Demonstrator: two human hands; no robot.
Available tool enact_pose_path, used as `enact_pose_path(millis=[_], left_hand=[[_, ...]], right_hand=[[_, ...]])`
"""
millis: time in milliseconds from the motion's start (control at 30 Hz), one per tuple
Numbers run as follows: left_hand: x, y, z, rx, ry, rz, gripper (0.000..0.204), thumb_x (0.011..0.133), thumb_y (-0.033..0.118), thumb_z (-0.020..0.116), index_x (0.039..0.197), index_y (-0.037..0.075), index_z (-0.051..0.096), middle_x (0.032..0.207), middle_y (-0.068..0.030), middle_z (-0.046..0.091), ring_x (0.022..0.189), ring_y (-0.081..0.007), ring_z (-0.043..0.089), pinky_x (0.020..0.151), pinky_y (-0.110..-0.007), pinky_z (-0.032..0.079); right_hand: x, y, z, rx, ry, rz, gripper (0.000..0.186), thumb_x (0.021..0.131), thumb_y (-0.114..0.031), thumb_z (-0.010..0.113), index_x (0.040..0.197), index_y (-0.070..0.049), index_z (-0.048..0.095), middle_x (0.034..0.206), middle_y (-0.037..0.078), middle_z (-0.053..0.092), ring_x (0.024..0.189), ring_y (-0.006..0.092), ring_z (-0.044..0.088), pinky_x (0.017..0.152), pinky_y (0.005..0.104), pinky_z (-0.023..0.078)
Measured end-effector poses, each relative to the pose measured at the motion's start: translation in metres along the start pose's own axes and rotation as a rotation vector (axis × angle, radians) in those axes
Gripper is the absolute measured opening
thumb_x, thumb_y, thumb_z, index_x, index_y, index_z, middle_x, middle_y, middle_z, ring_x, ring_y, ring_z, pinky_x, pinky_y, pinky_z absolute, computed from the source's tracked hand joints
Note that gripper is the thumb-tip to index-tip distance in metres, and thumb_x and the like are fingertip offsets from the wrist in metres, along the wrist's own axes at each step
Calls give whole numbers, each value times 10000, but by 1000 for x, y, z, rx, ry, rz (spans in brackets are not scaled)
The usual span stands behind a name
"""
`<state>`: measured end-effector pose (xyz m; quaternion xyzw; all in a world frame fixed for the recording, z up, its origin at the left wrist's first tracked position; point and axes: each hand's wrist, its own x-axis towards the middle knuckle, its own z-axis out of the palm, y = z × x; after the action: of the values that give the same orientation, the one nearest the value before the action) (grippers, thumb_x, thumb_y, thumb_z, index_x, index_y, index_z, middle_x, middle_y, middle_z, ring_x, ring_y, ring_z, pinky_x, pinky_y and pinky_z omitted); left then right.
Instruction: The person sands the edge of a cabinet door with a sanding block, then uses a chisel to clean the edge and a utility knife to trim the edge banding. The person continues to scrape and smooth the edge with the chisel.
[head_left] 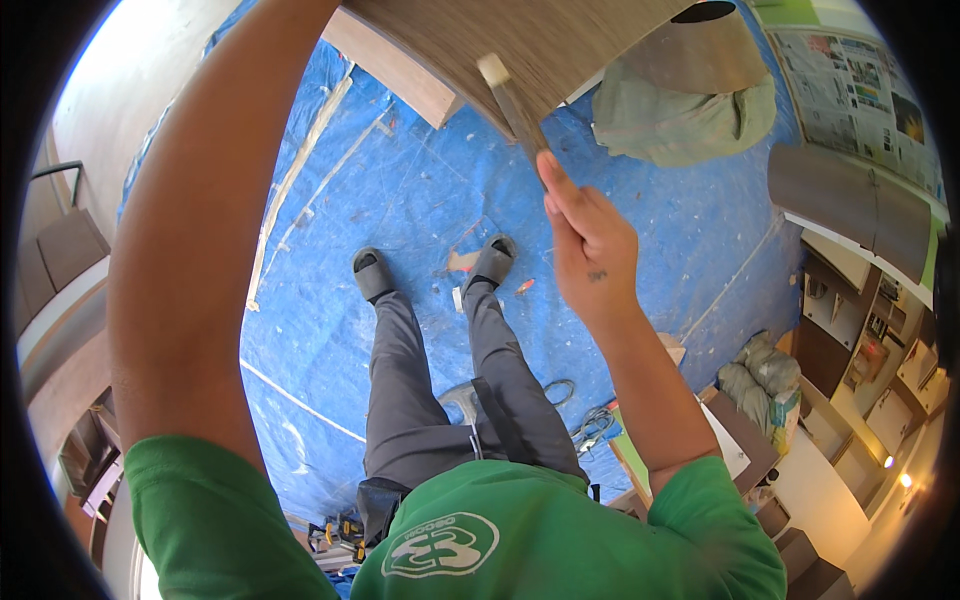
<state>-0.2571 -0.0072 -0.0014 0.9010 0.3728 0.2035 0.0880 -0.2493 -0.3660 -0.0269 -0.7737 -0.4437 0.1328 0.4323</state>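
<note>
In my right hand (592,235) is a narrow brush (512,105), its handle dark and its short tip pale. My fingers are closed round the handle's lower end. The tip points up and left, in front of a wood-grain panel (440,45); whether it touches the panel I cannot tell. My left arm (205,200) reaches up past the top edge of the view, so the left hand is hidden. Beside the panel's left edge sits a light wooden board (395,70).
Blue sheeting (660,240) with tape strips covers the floor under my feet. A grey-green sack (690,115) stands right of the panel, near a brown roll (850,205). A hammer (460,398) hangs at my waist. Coiled cable (595,428) and filled bags (762,375) lie at the right.
</note>
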Motion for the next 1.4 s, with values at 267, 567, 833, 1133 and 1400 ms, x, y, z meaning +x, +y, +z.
enact_pose_path(millis=[267, 567, 833, 1133, 1400], left_hand=[[0, -3, 8, 24, 22, -26, 682, 1029, 540, 509, 1487, 37, 555, 1623, -183, 445, 1543, -367, 327, 1272, -478, 236], [4, -3, 12, 19, 34, -14, 665, 1030, 531, 515, 1484, 48, 560, 1616, -177, 454, 1541, -362, 332, 1271, -472, 243], [2, -6, 10, 14, 37, -1, 652, 1025, 515, 534, 1460, 31, 578, 1600, -170, 476, 1533, -347, 349, 1266, -464, 251], [1, -9, 14, 15, 93, 16, 642, 1025, 499, 548, 1453, 22, 577, 1586, -184, 486, 1523, -351, 363, 1258, -464, 265], [8, -7, 12, 38, 12, 23, 645, 1034, 500, 544, 1459, 16, 567, 1592, -195, 474, 1520, -364, 362, 1262, -466, 262]], right_hand=[[8, -8, -16, -19, -51, 75, 514, 997, 7, 651, 1459, -218, 654, 740, 86, 583, 656, 178, 555, 615, 334, 467], [48, -13, -5, -11, -30, 158, 469, 1028, 14, 631, 1464, -158, 644, 823, 36, 596, 739, 107, 489, 709, 249, 460], [1, -17, -11, -18, -70, 124, 483, 1009, -4, 648, 1437, -227, 673, 746, 82, 560, 667, 198, 513, 644, 313, 466], [-8, -13, -8, -18, -40, 132, 529, 1002, 6, 654, 1473, -236, 639, 777, 79, 577, 702, 175, 534, 681, 293, 476], [52, 1, -2, -28, 54, 68, 585, 979, 2, 660, 1494, -271, 614, 714, 123, 538, 626, 302, 537, 608, 407, 464]])
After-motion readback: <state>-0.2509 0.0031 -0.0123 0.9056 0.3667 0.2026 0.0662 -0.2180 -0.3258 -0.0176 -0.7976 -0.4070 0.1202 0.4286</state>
